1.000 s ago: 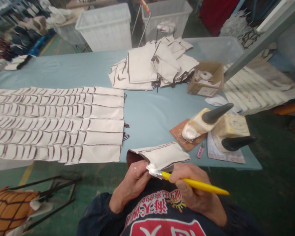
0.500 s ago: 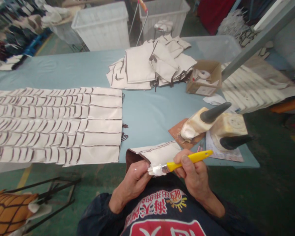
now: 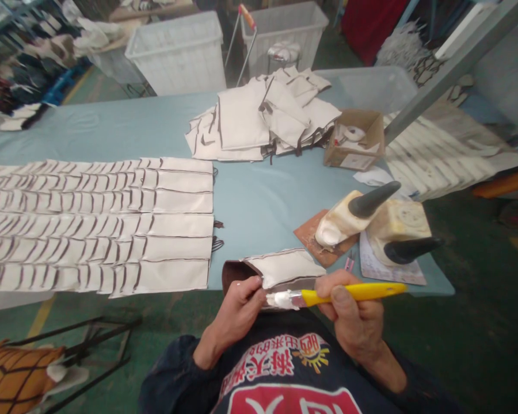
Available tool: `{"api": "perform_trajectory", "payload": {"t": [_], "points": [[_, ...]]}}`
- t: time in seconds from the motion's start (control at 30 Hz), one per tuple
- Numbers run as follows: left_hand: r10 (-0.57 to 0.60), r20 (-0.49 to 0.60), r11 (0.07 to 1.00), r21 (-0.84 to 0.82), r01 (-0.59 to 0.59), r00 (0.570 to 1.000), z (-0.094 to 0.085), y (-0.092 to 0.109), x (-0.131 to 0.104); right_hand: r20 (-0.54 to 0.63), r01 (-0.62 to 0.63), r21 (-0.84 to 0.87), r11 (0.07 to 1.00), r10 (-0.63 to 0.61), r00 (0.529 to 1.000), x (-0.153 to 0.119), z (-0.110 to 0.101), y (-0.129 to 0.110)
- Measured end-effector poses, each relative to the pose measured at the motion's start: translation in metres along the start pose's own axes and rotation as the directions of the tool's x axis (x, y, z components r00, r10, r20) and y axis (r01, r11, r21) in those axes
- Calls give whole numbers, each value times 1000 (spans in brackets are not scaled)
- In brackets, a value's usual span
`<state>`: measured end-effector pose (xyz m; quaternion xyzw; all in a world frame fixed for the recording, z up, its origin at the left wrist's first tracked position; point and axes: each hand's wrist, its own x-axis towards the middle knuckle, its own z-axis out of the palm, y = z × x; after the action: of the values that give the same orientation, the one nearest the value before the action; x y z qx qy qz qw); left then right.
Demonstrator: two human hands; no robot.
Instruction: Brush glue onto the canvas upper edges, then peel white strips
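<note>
A blue-covered table (image 3: 256, 195) spans the view, its near edge in front of the person. On its left side lie long rows of overlapping cream pieces (image 3: 181, 225) with dark edging. Two pale plastic bins (image 3: 179, 57) stand beyond the far edge, and a loose heap of cream pieces (image 3: 244, 123) lies on the far part of the table. The cream tube-like piece (image 3: 291, 268) in hand rests on its side at the near edge, its brown-lined open end facing left. To its right are two stained containers (image 3: 341, 218) with black, horn-shaped parts, and behind those an open cardboard box (image 3: 354, 160). The left hand (image 3: 237, 310) has its thumb and fingers pinched together on the rim of the open end. The right hand (image 3: 358, 316) has its fingers clamped around the yellow handle of a brush (image 3: 371, 291). The white-coated bristles (image 3: 280, 299) sit just beside the left fingertips; whether they touch the piece cannot be told. Smallest, a pink tool (image 3: 349, 264) lies near the containers.
</note>
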<state>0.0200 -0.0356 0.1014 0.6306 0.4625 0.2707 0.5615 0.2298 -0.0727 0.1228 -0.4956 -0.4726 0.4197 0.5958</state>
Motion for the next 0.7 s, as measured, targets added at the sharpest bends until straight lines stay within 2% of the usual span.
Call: {"api": "perform_trajectory", "payload": {"t": [0.13,0.27,0.47,0.6,0.7], "points": [[-208,2,925,-324,197,978,-1,13,14,-40,66,3,998,-66,997,12,-5,-4],[-293,84,818,-494,295,952,-4,24,21,-97,131,-34,991,-133,986,20,-6,-3],[-269,173,774,-546,319,948,-1,31,21,-35,191,-100,976,-195,980,25,5,11],[-262,168,772,-555,310,950,4,30,17,-59,242,-258,935,-265,962,31,10,24],[-271,157,755,-577,311,950,6,29,14,-35,259,-313,914,-284,958,34,11,20]]}}
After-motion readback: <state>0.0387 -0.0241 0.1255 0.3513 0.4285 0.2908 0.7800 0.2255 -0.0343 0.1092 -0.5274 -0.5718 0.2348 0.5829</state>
